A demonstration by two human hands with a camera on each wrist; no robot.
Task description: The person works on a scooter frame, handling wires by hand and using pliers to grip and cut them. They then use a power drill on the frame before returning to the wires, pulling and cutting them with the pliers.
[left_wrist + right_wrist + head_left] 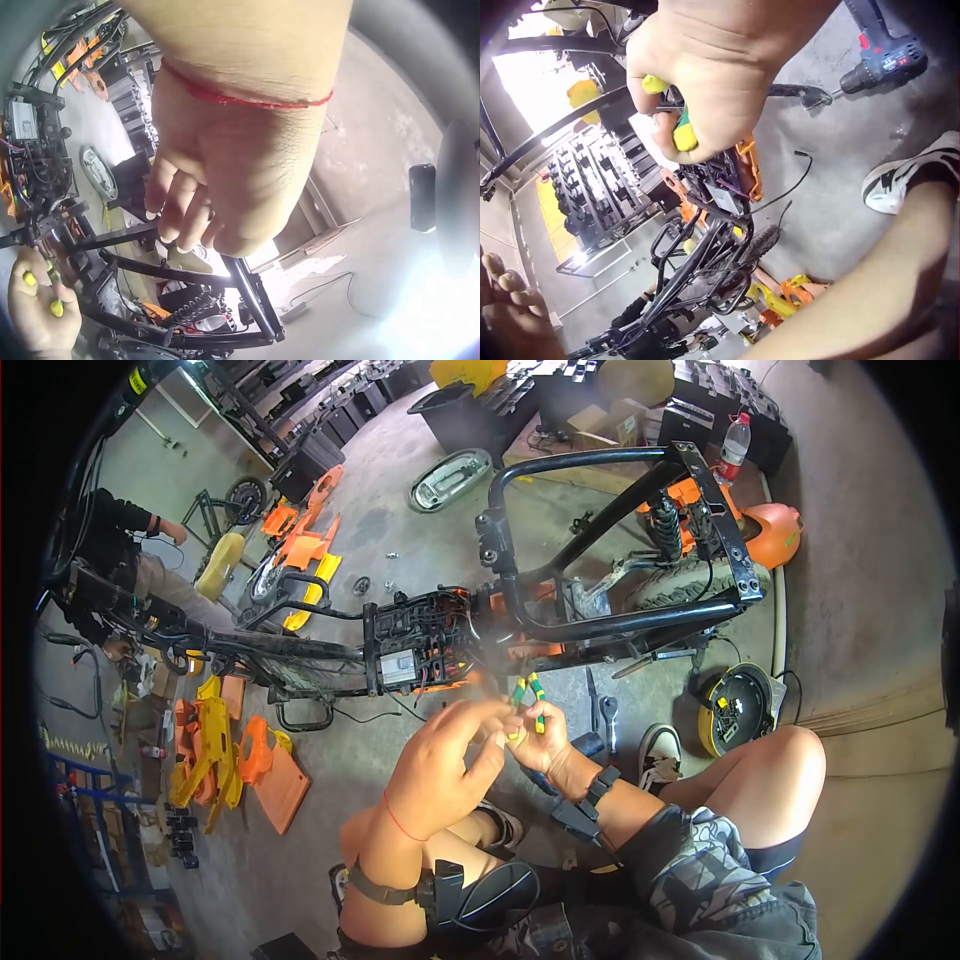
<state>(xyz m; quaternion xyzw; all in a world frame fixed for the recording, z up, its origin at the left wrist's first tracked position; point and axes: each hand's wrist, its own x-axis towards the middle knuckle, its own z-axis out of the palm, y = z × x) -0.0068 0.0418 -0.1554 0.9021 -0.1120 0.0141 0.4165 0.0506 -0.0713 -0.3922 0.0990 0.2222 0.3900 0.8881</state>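
Observation:
My right hand (548, 740) grips a pair of pliers (538, 695) by its green and yellow handles, beside the black vehicle frame (610, 625). In the right wrist view, the yellow handle ends of the pliers (684, 137) stick out of the fist, and the hand hides most of the tool. Close beside it, my left hand (445, 760) is raised and partly blurred in the head view. Its fingers (180, 206) are loosely bent in the left wrist view, and nothing shows in them. Wiring and a silver box (400, 667) sit in the middle of the frame.
A cordless drill (885, 64) and a ratchet (609, 712) lie on the floor near my feet. To the right stands a yellow-rimmed black bowl (708, 732) with small parts. Orange and yellow panels (275, 780) lie at left. Another person (125, 525) is beyond the frame's left end.

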